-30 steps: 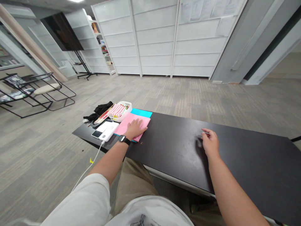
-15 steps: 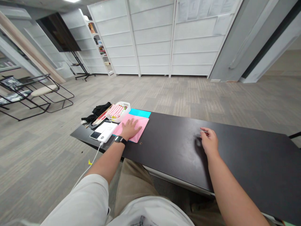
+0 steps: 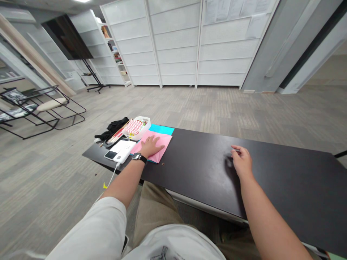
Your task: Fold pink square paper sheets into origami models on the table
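toward ten o'clock on the dark table [image 3: 200, 169], the left hand [image 3: 149, 146] lies fingers-wide on the pink sheet [image 3: 164, 139]; sliding it toward nine could nudge the white power bank [image 3: 124, 153] edgeward. toward three, the right hand [image 3: 241, 161] curls narrow; cannot tell whether it holds anything.

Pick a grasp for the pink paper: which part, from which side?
Likely pinch the right edge of the pink paper, coming from the right: it lies flat, that edge faces the dark tabletop, and the left hand covers its middle.
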The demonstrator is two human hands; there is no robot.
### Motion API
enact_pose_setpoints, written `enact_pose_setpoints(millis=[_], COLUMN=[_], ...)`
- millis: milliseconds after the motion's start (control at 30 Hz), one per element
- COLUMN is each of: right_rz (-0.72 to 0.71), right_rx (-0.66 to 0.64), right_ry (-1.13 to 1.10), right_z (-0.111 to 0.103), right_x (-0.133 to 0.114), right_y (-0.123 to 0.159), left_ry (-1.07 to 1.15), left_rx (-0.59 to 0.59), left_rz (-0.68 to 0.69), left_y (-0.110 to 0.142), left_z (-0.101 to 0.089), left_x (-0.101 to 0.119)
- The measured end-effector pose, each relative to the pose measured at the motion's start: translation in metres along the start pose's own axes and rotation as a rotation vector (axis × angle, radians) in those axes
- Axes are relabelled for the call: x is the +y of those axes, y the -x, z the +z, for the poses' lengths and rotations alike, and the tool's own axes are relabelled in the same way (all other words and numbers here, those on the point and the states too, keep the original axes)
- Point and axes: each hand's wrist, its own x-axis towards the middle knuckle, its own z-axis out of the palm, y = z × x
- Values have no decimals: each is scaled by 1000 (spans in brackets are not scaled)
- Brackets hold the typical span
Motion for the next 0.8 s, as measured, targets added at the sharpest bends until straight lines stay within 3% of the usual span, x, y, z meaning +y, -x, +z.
enact_pose_setpoints(millis=[267, 433, 600, 667, 800], right_rz=[-6, -5, 198, 263, 390], right_rx=[-7, 11, 41, 79, 45], right_ry=[-2, -20, -358, -577, -863], right_z=[-1, 0, 0, -3, -14], right_x=[-3, -5, -11, -14, -20], right_y=[-1, -1, -1, -2, -5], left_ry=[11, 186, 503, 661, 960], left_rx=[52, 314, 537, 528, 361], left_rz=[48, 138, 365, 378, 360], left_y=[1, -5, -4, -1, 4], left_z=[-17, -41, -57, -56, -38], left_x=[5, 26, 81, 112, 176])
